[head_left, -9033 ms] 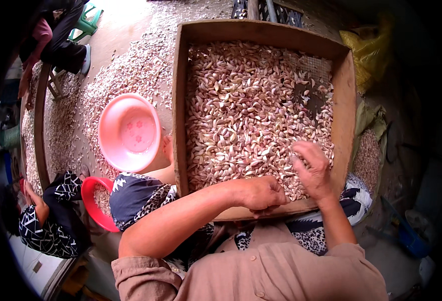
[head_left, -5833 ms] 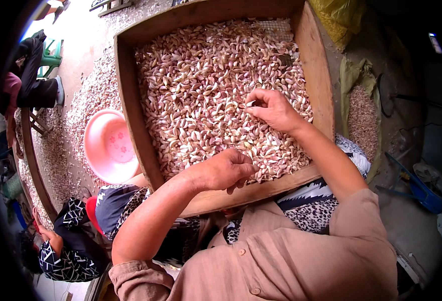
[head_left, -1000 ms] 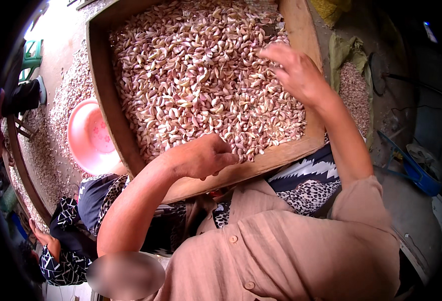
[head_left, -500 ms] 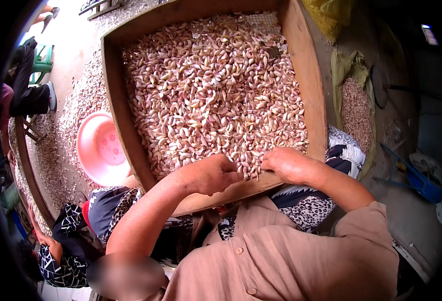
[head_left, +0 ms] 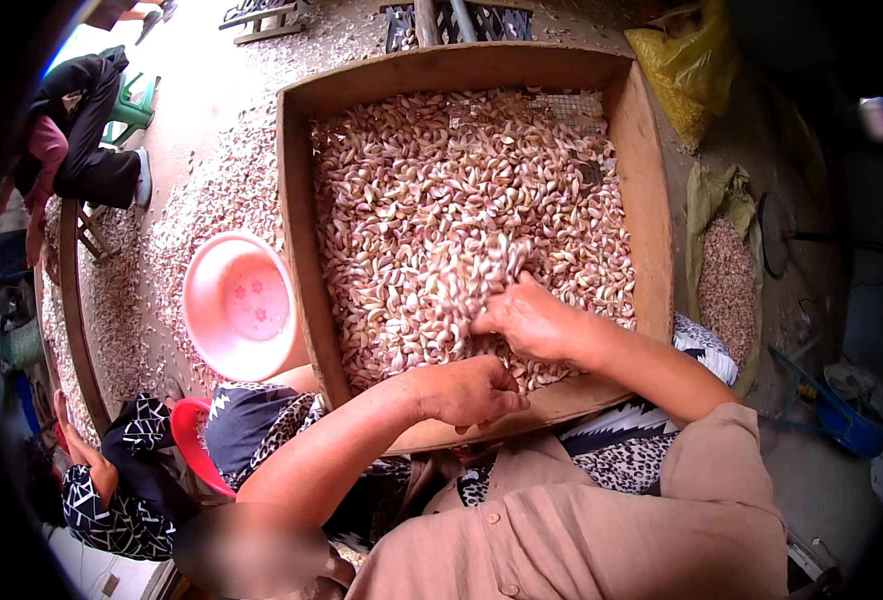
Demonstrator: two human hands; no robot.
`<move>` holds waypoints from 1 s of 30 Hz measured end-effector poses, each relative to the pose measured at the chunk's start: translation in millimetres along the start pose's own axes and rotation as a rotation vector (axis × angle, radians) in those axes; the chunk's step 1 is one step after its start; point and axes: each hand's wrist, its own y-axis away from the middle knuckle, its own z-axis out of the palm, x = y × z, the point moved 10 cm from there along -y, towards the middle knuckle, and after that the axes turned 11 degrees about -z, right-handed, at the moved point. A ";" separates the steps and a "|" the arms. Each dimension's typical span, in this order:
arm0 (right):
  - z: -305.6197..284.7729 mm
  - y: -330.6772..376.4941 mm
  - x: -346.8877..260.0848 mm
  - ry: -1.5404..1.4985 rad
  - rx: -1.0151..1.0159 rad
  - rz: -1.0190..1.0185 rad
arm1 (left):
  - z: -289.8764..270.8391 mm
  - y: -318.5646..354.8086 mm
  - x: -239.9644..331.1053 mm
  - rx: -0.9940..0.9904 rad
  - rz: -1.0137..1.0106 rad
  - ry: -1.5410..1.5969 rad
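Garlic cloves [head_left: 461, 190]: spread thick over the mesh floor of the wooden tray [head_left: 651, 230], thinning at the far right, where bare mesh shows.
Right hand [head_left: 526, 318]: reaches in from the right over the near half of the tray, fingers bent down among the cloves; those just left of and beyond the fingertips look blurred to me, and I can't tell whether any are pinched.
Left hand [head_left: 471, 392]: at the tray's near edge, fingers curled under, the cloves lying just beyond its knuckles; from where I stand, I can't tell if it grips one.
Pink basin [head_left: 199, 310]: left of the tray, near its wall.
Red basin [head_left: 193, 458]: nearer, by the patterned cloth at the person's left knee.
Green sack [head_left: 703, 195]: open on the right, pale bits inside.
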 end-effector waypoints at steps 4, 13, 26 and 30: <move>-31.0 -41.8 -2.7 0.040 0.138 -0.094 | -7.1 2.3 2.6 0.040 -0.012 0.007; -129.2 -8.3 56.4 -0.162 0.847 -0.014 | -17.6 3.9 -0.2 0.093 -0.032 0.041; -109.2 44.4 110.6 0.151 0.837 0.388 | -19.3 3.4 4.4 0.119 -0.001 0.040; -106.9 45.4 117.5 0.085 0.870 0.383 | -20.5 2.3 2.9 0.137 0.007 0.049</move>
